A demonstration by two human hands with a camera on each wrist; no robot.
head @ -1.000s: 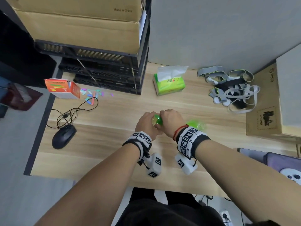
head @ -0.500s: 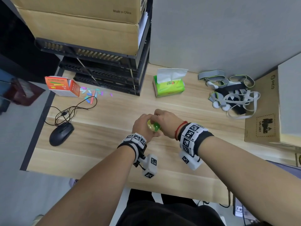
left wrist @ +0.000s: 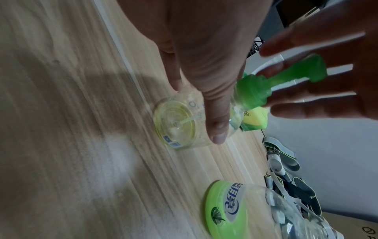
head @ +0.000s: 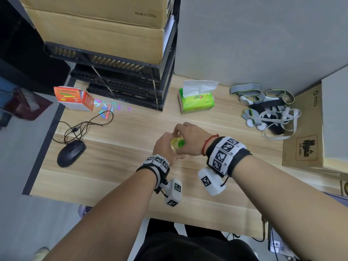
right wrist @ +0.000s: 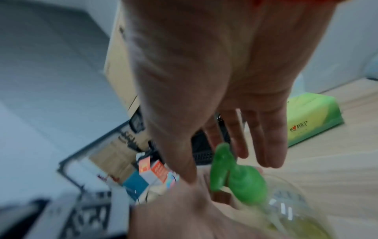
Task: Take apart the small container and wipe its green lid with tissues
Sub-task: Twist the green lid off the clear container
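The worktop [head: 120, 185] carries stacked black trays at its far left, a tangle of straps [head: 267, 110] far right, a tissue pack [head: 196, 100] at the back, a mouse [head: 71, 153] to the left. Over the worktop's middle the left hand [head: 163, 147] wraps its grip round the small container [left wrist: 184, 122], a clear bottle with yellowish liquid, held tilted. The right hand [head: 190, 138] meets its green lid [left wrist: 253, 90], but whether its blurred fingers actually clamp the pump cannot be told. A twist on a tilted bottle could spill liquid; a loose hold could drop the lid. A second green-capped bottle [left wrist: 227, 207] lies near. Bare worktop lies nearest the person.
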